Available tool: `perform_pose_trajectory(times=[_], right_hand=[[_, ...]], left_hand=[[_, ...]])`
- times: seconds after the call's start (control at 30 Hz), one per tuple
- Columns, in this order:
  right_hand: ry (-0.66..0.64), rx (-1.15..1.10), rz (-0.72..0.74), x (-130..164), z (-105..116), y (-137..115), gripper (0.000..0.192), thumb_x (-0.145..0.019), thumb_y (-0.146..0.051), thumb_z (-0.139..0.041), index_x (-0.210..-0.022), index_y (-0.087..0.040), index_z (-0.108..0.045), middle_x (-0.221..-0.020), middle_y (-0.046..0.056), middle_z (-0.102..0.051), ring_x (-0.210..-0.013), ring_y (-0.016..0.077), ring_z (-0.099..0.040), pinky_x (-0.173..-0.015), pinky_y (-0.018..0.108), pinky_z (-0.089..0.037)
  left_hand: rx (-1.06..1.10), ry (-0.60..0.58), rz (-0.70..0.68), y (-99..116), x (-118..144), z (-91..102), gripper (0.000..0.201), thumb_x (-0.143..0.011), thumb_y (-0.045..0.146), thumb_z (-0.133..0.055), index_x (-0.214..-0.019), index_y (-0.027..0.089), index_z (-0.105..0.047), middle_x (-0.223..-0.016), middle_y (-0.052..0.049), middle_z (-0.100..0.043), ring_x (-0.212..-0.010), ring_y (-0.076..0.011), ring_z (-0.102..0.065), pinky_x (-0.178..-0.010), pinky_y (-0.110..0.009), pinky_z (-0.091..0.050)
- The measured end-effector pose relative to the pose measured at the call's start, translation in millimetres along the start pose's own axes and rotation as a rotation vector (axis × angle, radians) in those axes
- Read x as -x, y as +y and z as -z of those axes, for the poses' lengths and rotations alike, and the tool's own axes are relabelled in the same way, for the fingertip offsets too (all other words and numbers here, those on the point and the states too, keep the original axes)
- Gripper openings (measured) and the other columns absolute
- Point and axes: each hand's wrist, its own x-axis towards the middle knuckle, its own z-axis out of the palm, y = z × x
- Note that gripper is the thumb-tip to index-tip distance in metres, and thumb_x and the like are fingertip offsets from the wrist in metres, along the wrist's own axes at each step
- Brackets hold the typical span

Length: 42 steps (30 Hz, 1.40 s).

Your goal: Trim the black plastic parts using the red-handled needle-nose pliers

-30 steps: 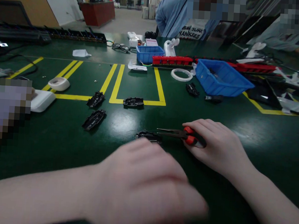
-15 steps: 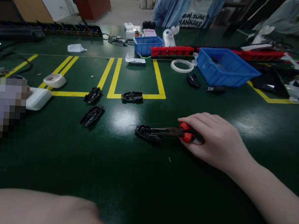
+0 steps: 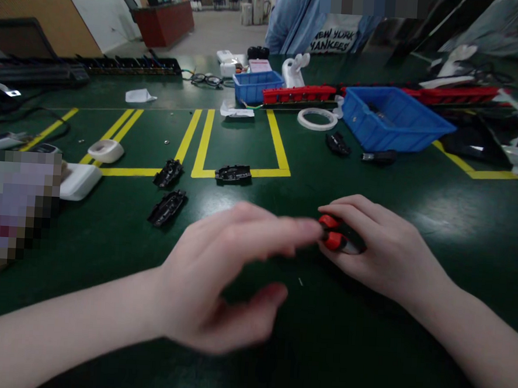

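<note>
My right hand (image 3: 376,245) is wrapped round the red-and-black handles of a pair of long-nose pliers (image 3: 335,241), low over the green table. My left hand (image 3: 232,268) reaches across the middle, its thumb and fingers apart, slightly blurred. Its fingertips come close to the pliers' pivot; whether they touch cannot be told. Behind this hand the jaws of the pliers are hidden, as is the black plastic shell seen there before. A thin light sliver (image 3: 300,282) lies on the table below the pliers.
Black plastic shells (image 3: 167,207) lie left of centre, and another shell (image 3: 233,174) sits by the yellow tape. Further back are a roll of white tape (image 3: 317,119), a blue bin (image 3: 395,123) and a smaller blue bin (image 3: 256,88). A person (image 3: 296,20) is across the table.
My left hand has come up from the lower left to the middle, covering the black shell and the plier jaws. My right hand keeps its hold on the pliers. The view has shifted slightly.
</note>
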Motion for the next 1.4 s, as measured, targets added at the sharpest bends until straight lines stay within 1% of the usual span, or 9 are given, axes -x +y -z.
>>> perform_pose_trajectory(times=[0.07,0.17,0.3,0.43,0.6,0.73,0.87,1.1,1.4], right_hand=[[0.008,-0.017,-0.049,0,2,-1,0.022,-0.080,-0.026,-0.057,-0.100,-0.016,-0.058,-0.102,0.011,-0.064,-0.081,0.0225,-0.062,-0.068,0.035,-0.052],[-0.007,-0.025,-0.066,-1,4,-2,0.017,-0.080,-0.026,-0.058,-0.095,-0.018,-0.057,-0.096,0.010,-0.064,-0.079,0.0214,-0.061,-0.068,0.034,-0.051],[-0.046,-0.002,-0.045,-4,3,-3,0.018,-0.082,-0.032,-0.060,-0.094,-0.019,-0.057,-0.091,0.009,-0.065,-0.083,0.0243,-0.061,-0.067,0.036,-0.049],[-0.065,-0.092,-0.120,-6,0,-6,0.026,-0.085,-0.043,-0.059,-0.095,-0.019,-0.058,-0.095,0.009,-0.064,-0.089,0.0249,-0.059,-0.066,0.035,-0.050],[-0.073,-0.243,-0.200,-5,-6,-6,0.031,-0.087,-0.042,-0.058,-0.110,-0.022,-0.060,-0.111,0.009,-0.062,-0.100,0.0253,-0.058,-0.078,0.040,-0.052],[-0.087,-0.221,-0.190,-3,-9,-3,0.045,-0.083,-0.036,-0.064,-0.126,-0.024,-0.057,-0.116,0.009,-0.062,-0.104,0.0263,-0.059,-0.083,0.042,-0.053],[-0.033,-0.197,-0.174,-1,-8,-1,0.041,-0.078,-0.028,-0.066,-0.118,-0.019,-0.061,-0.107,0.009,-0.066,-0.096,0.0241,-0.062,-0.081,0.039,-0.053],[-0.017,0.030,0.031,-4,0,1,0.029,-0.079,-0.037,-0.066,-0.098,-0.014,-0.065,-0.094,0.011,-0.068,-0.084,0.0256,-0.062,-0.067,0.038,-0.051],[-0.007,0.058,0.083,-3,-2,1,0.053,-0.081,-0.064,-0.059,-0.095,-0.013,-0.063,-0.092,0.012,-0.066,-0.075,0.0227,-0.062,-0.061,0.035,-0.050]], left_hand=[[-0.056,-0.016,0.018,-22,-14,1.8,0.060,-0.089,0.029,-0.057,-0.143,0.026,-0.032,-0.123,-0.009,-0.054,-0.104,-0.0234,-0.058,-0.087,-0.039,-0.053],[-0.192,-0.254,0.142,-46,-23,0.0,0.066,-0.086,0.042,-0.063,-0.142,0.021,-0.037,-0.137,-0.013,-0.047,-0.124,-0.0320,-0.046,-0.103,-0.050,-0.042],[-0.220,-0.403,0.107,-57,-23,-0.9,0.051,-0.086,0.045,-0.066,-0.129,0.022,-0.052,-0.131,-0.009,-0.053,-0.120,-0.0304,-0.049,-0.101,-0.049,-0.041],[-0.205,-0.388,0.073,-57,-23,-0.9,0.032,-0.090,0.039,-0.064,-0.115,0.020,-0.058,-0.117,-0.007,-0.058,-0.106,-0.0247,-0.054,-0.092,-0.041,-0.045],[-0.158,-0.374,0.113,-55,-22,-3.2,0.034,-0.088,0.040,-0.068,-0.110,0.018,-0.055,-0.107,-0.005,-0.062,-0.098,-0.0224,-0.057,-0.084,-0.037,-0.047],[-0.084,-0.397,0.155,-51,-21,-7.6,0.034,-0.088,0.040,-0.067,-0.111,0.019,-0.052,-0.104,-0.004,-0.065,-0.091,-0.0216,-0.060,-0.078,-0.034,-0.047],[-0.042,-0.423,0.151,-49,-21,-10.5,0.035,-0.089,0.040,-0.067,-0.112,0.019,-0.051,-0.100,-0.003,-0.066,-0.084,-0.0204,-0.062,-0.076,-0.033,-0.045],[-0.028,-0.451,0.167,-47,-24,-8.2,0.032,-0.090,0.039,-0.066,-0.111,0.019,-0.052,-0.097,-0.002,-0.066,-0.081,-0.0181,-0.060,-0.075,-0.031,-0.044],[-0.169,-0.427,0.108,-51,-20,-13.5,0.031,-0.088,0.043,-0.065,-0.104,0.019,-0.055,-0.091,-0.001,-0.065,-0.081,-0.0184,-0.061,-0.072,-0.030,-0.042]])
